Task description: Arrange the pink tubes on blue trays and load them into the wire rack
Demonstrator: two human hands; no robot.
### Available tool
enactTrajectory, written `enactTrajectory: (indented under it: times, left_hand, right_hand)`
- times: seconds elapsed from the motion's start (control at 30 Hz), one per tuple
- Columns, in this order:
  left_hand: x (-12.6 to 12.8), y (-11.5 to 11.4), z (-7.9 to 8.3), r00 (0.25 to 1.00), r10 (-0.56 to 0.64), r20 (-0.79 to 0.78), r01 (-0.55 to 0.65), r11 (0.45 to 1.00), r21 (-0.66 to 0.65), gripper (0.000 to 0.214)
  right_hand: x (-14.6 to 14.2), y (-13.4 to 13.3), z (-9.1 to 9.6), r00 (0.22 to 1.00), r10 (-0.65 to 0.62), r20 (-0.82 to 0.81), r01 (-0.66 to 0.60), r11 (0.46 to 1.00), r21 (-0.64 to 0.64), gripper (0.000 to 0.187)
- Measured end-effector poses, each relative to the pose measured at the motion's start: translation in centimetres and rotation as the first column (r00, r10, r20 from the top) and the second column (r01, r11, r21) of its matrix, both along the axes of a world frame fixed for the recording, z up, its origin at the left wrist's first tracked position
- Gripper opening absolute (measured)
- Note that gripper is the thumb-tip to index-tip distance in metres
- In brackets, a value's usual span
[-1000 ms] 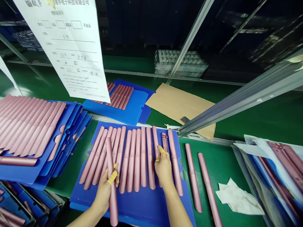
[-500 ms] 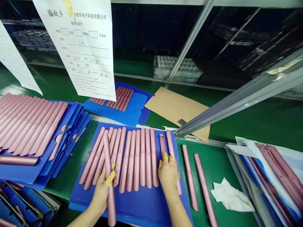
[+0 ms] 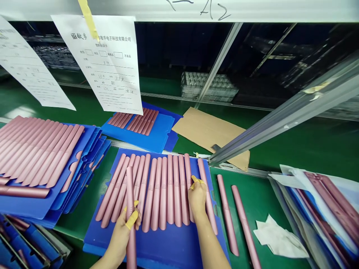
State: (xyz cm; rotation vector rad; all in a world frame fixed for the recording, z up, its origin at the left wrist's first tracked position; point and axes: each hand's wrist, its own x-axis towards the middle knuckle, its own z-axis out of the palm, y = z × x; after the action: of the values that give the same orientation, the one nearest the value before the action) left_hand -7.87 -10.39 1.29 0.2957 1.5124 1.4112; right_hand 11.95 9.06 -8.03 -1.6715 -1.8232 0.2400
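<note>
A blue corrugated plastic tray point(image 3: 157, 246) lies in front of me, holding a row of several pink metal tubes point(image 3: 168, 190) side by side. My left hand point(image 3: 123, 233) grips one pink tube point(image 3: 130, 194) upright above the tray's lower part, with a yellow finger cot on its thumb. My right hand point(image 3: 198, 198), also wearing yellow finger cots, is at the right of the row. Its fingers close on a pink tube point(image 3: 187, 172), and the slotted part seen earlier does not show. Two loose pink tubes point(image 3: 227, 216) lie on the green bench to the right.
Stacked blue trays point(image 3: 75, 186) with pink tubes lie at left, and another blue tray point(image 3: 146, 140) lies beyond. A cardboard sheet point(image 3: 209, 134), a white cloth point(image 3: 279, 235) and a sleeved stack point(image 3: 316, 209) sit on the green bench. An aluminium rail point(image 3: 280, 127) slants overhead.
My right hand has shifted left and the slotted part no longer shows. My left hand still holds its tube. The view has tilted up, showing more of the hanging papers.
</note>
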Motion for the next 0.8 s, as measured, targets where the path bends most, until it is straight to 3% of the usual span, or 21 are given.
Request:
enactTrajectory:
  times: [0.13,0.23,0.3,0.43,0.57,0.7,0.77,0.8]
  left_hand:
    - [-0.1,-0.3,0.0,1.0,0.017,0.025,-0.016,1.0,-0.007,0.051]
    - [-0.2,-0.2,0.1,0.999,0.023,0.041,-0.023,1.0,-0.002,0.054]
    - [-0.1,-0.1,0.1,0.999,0.017,0.044,-0.017,1.0,0.001,0.055]
    - [0.1,-0.1,0.0,0.999,0.0,0.043,0.001,1.0,-0.007,0.052]
    - [0.7,-0.1,-0.1,0.993,-0.016,0.113,0.015,1.0,0.009,0.047]
    - [2.2,1.1,0.2,0.972,-0.005,0.233,0.002,1.0,0.011,0.046]
    - [3.4,2.2,0.5,0.954,-0.018,0.298,0.007,0.999,0.039,0.046]
    - [4.2,2.9,0.7,0.943,-0.042,0.331,0.021,0.998,0.065,0.047]
  right_hand:
    - [1.2,-0.5,1.0,0.997,0.018,0.074,-0.021,0.999,0.044,0.045]
    - [3.7,-0.3,1.7,0.969,-0.122,0.213,0.108,0.991,0.076,0.039]
    - [5.3,-0.1,1.8,0.945,-0.163,0.283,0.163,0.986,0.024,0.041]
    - [5.6,0.3,1.8,0.968,-0.019,0.252,0.054,0.99,-0.134,0.044]
    - [3.7,0.1,2.2,0.988,0.041,0.147,-0.016,0.986,-0.167,0.046]
    - [2.0,-3.9,3.5,0.997,0.06,-0.043,-0.06,0.998,-0.005,0.046]
    - [0.9,-7.7,4.5,0.955,0.213,-0.204,-0.226,0.973,-0.042,0.044]
    - [0.3,-9.7,4.9,0.91,0.304,-0.282,-0.348,0.929,-0.122,0.045]
